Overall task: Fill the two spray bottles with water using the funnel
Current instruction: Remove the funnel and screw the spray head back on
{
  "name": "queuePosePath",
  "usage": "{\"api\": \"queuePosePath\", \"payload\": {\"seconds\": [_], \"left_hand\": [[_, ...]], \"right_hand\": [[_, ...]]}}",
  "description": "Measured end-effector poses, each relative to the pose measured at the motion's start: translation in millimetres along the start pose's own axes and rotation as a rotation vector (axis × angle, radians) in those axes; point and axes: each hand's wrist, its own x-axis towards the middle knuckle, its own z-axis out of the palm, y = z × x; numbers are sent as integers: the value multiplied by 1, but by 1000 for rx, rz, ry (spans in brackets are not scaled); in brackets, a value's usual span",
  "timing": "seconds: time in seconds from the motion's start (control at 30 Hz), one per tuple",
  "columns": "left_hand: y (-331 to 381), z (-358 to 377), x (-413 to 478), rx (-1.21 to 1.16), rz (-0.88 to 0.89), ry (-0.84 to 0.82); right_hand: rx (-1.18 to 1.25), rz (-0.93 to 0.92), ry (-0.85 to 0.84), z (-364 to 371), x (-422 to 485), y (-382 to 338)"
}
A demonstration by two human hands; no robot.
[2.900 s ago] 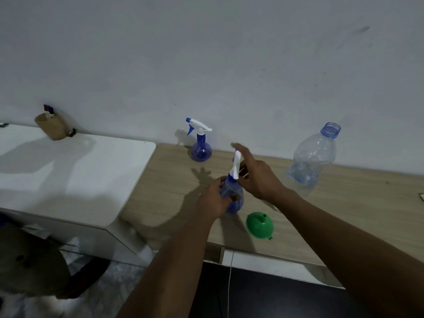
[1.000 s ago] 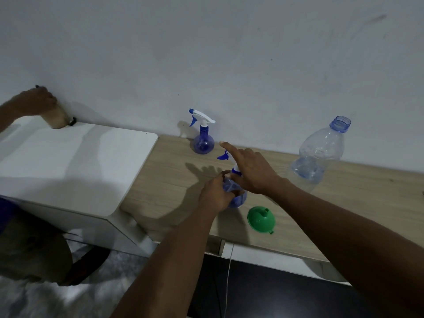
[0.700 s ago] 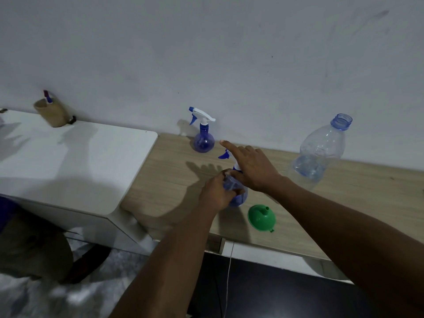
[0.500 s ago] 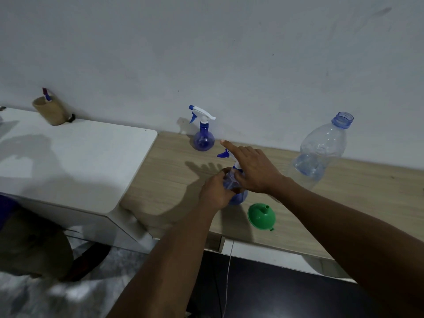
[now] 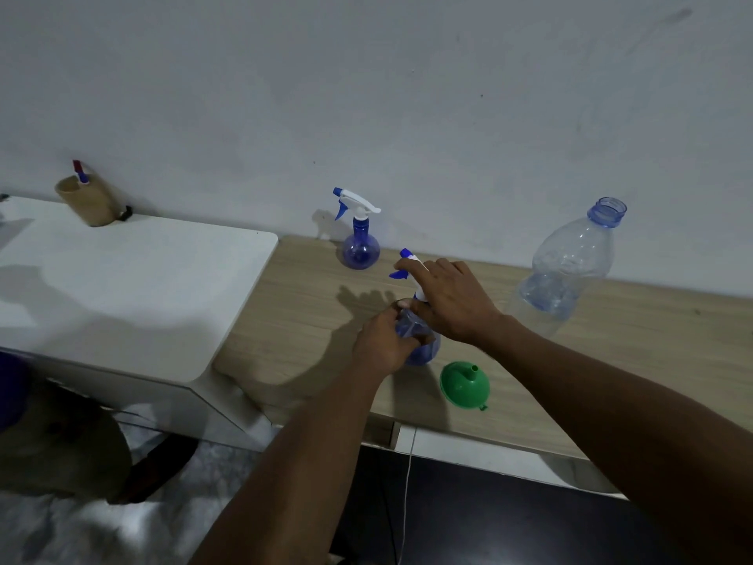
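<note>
left grip [image 5: 383,340] clasping round blue spray bottle [image 5: 426,352], right grip [image 5: 452,299] grasping its white-and-blue trigger head [image 5: 407,254]

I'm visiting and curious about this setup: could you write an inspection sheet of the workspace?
Surface: wooden counter beside a white table.
Job's things: near spray bottle held in both hands; far spray bottle by the wall; green funnel spout-up on the counter; large bottle uncapped, some water inside.
Clutter: cup holding a pen-like item, on the white table.
Hands: left hand grips the near bottle's body; right hand wraps its sprayer head.
Cables: thin white cord below the counter edge.
Surroundings: plain wall behind.
</note>
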Motion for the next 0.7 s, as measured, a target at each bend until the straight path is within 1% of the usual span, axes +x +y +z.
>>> {"api": "queuePosePath", "payload": {"seconds": [0.07,0.13,0.23,0.37,0.43,0.5,0.6,0.7], "left_hand": [[1,-2,-1,3,21,-11],[1,-1,-1,-8,29,-15],[0,1,-1,-28,8,-13],[-7,6,5,-72,-8,-18],[-13,10,9,-97,-12,-21],[-16,12,12,-57,10,-24],[0,1,-3,-34,8,-1],[3,-2,-5,-6,8,-18]], "right_hand": [[25,-11,4,1,-4,0],[109,-6,-8,0,-6,-2],[187,42,-19,-1,-2,-5],[167,37,-18,0,-5,-3],[198,33,-14,1,-7,-4],[215,52,-17,1,-5,-5],[161,62,-12,0,-2,-6],[144,23,1,1,-9,-2]]}}
